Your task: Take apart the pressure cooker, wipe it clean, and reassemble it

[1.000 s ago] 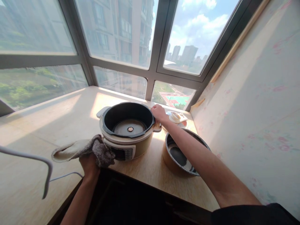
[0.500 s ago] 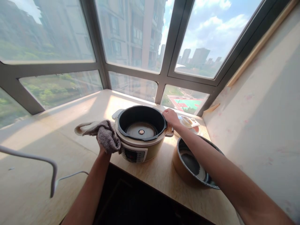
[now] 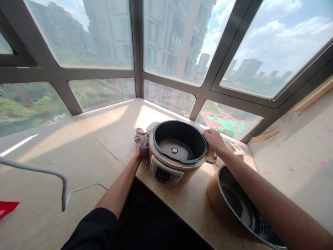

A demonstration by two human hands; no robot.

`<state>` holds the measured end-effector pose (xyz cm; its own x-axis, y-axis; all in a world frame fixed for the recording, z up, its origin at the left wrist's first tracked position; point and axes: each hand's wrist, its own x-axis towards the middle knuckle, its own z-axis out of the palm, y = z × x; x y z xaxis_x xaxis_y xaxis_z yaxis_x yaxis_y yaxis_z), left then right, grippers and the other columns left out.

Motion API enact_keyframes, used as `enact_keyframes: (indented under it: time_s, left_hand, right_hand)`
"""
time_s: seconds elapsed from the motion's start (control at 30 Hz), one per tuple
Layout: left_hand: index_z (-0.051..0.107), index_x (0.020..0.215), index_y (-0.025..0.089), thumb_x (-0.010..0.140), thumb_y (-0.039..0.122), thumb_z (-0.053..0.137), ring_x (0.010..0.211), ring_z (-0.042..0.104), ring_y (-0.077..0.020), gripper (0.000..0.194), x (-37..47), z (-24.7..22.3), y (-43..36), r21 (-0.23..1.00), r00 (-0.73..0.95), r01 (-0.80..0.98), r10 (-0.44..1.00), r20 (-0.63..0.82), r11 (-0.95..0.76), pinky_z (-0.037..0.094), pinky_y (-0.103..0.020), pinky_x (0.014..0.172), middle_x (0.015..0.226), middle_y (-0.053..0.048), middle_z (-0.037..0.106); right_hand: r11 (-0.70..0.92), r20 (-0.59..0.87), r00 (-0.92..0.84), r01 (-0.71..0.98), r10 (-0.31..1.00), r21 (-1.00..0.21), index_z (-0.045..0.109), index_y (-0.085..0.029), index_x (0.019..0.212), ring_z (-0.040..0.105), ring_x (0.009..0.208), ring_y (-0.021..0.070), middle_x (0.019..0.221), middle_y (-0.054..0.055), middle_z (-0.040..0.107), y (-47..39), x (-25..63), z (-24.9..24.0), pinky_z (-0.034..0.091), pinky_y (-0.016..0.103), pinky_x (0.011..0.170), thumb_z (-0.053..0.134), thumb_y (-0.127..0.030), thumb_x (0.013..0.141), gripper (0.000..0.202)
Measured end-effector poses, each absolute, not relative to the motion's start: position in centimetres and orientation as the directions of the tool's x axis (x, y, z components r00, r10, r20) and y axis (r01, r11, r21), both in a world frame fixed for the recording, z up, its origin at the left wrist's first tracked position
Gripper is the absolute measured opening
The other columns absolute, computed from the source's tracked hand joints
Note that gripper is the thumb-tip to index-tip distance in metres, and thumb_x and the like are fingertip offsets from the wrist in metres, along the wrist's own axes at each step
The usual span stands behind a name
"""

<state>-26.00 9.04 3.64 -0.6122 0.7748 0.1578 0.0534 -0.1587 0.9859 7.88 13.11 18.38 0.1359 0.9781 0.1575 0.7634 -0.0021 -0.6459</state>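
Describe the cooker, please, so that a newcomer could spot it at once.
Below the windows, a pale ledge bears two round, open vessels. The cooker is the left one. Unlike the brown pot beside it, it shows a control panel on its front.

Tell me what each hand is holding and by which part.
Left hand: a bunched cloth, beside the cooker; exact grip unclear. Right hand: the cooker, by its rim near one handle.

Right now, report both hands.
Left hand: closed on a bunched cloth, against the electric cooker's side.
Right hand: closed, fingers curled at the cooker's right rim.
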Motion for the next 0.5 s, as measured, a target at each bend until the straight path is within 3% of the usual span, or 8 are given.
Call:
enact_keyframes:
  time_s: [0.17,0.3,0.43,0.5]
  left_hand:
    - [0.061,0.082,0.019,0.076,0.029,0.063,0.108,0.064,-0.0318,0.012,-26.0,1.3,6.0,0.997,-0.654,0.045,0.753,0.081,-0.068,0.048,-0.048,0.103,0.094,-0.012,0.069]
    - [0.059,0.077,0.022,0.075,0.038,0.064,0.091,0.064,-0.0288,0.018,-23.9,-0.4,1.9,0.998,-0.708,0.031,0.703,0.060,-0.054,0.055,-0.042,0.087,0.082,-0.009,0.067]
    - [0.059,0.081,0.021,0.087,0.045,0.048,0.072,0.062,-0.0223,0.028,-19.8,-0.9,-2.5,0.997,-0.762,-0.035,0.648,0.018,-0.070,0.056,-0.039,0.070,0.077,-0.007,0.064]
    - [0.063,0.090,0.020,0.091,0.044,0.046,0.074,0.064,-0.0217,0.029,-17.8,-0.2,-4.5,0.990,-0.767,-0.087,0.641,0.002,-0.108,0.056,-0.037,0.069,0.082,-0.007,0.067]
  right_hand:
    - [0.013,0.142,0.129,0.692,0.981,-0.722,0.067,-0.019,0.079,0.061,0.074,0.0202,0.079,0.005,0.069,12.9,8.0,18.3,0.044,0.031,0.068,0.055,-0.033,0.070,0.020]
    - [-0.006,0.087,0.127,0.596,0.988,-0.803,0.066,-0.019,0.079,0.058,0.069,0.0191,0.074,0.003,0.064,13.0,8.3,18.0,0.044,0.030,0.063,0.057,-0.035,0.066,0.022]
    - [-0.007,0.095,0.149,0.571,0.984,-0.821,0.066,-0.019,0.076,0.059,0.072,0.0192,0.076,0.003,0.065,13.5,8.5,17.6,0.045,0.030,0.064,0.060,-0.034,0.063,0.021]
    - [-0.017,0.087,0.160,0.559,0.983,-0.829,0.066,-0.018,0.076,0.058,0.070,0.0186,0.073,0.003,0.064,13.7,8.5,17.5,0.044,0.030,0.063,0.060,-0.032,0.063,0.020]
